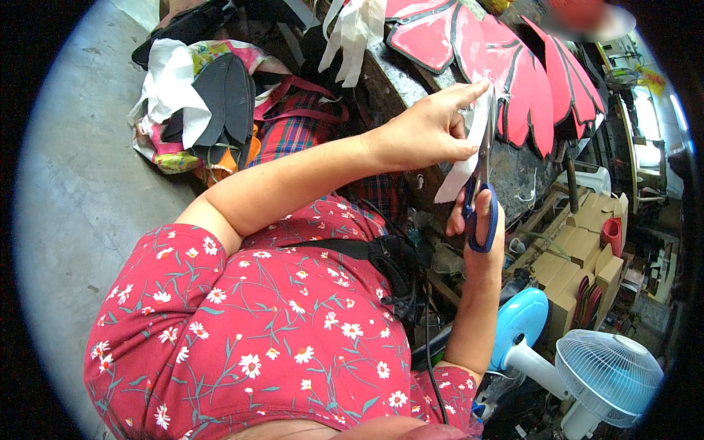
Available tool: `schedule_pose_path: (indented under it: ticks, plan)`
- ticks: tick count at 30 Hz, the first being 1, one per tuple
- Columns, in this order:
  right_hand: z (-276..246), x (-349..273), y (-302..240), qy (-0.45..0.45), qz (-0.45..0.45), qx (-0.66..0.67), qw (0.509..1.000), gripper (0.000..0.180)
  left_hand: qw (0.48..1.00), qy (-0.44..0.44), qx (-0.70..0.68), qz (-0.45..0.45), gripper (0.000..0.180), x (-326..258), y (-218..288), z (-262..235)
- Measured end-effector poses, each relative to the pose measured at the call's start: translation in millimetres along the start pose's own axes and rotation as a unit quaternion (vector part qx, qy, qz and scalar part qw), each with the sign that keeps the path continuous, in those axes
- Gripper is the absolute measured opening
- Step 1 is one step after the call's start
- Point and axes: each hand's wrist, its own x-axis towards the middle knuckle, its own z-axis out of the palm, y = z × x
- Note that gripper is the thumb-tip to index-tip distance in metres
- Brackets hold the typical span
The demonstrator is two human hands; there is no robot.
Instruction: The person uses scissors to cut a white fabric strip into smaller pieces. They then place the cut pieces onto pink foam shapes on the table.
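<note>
My left hand [429,128] pinches a strip of white fabric [469,147] between thumb and fingers and holds it up over the bench. My right hand [477,220] grips blue-handled scissors [482,198], fingers through the loops, with the blades pointing up along the strip's edge. Large red petal-shaped pieces with black edges [513,81] lie on the dark worktable [396,81] just beyond both hands.
A heap of bags, plaid cloth and dark shoe soles [220,103] sits on the grey floor at the left. Strips of white fabric [352,29] hang at the table's far edge. A blue and white fan [609,374] and cardboard boxes [579,257] stand at the lower right.
</note>
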Motion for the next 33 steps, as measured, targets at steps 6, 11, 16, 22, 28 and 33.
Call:
schedule_pose_path:
  ticks: [6, 11, 16, 22, 28, 33]
  plan:
    - [-10.2, 9.6, -2.5, 0.007, 0.011, 0.001, 1.0, 0.053, 0.999, 0.011, 0.043, 0.021, 0.087, 6.9, -3.5, -9.0]
    - [-21.3, 13.3, 0.8, 0.036, 0.025, 0.097, 0.994, 0.058, 0.996, 0.082, -0.022, 0.02, 0.053, 8.0, -2.4, -22.5]
    - [-21.5, 5.0, -2.0, -0.109, 0.031, 0.022, 0.993, 0.06, 0.993, 0.088, -0.076, 0.012, 0.036, 5.8, 10.8, -43.5]
    - [-2.6, 0.1, -11.5, -0.106, 0.0, -0.116, 0.988, 0.031, 0.997, 0.036, -0.058, -0.031, 0.055, -1.6, 22.7, -47.3]
    - [-0.2, -4.5, -8.2, -0.093, 0.088, -0.058, 0.99, 0.023, 0.994, 0.06, -0.051, -0.07, 0.048, -11.9, 26.2, -59.3]
    - [-1.0, -18.9, 0.9, -0.135, 0.132, -0.061, 0.98, 0.029, 0.996, 0.086, 0.0, -0.021, 0.036, 4.7, 22.4, -86.3]
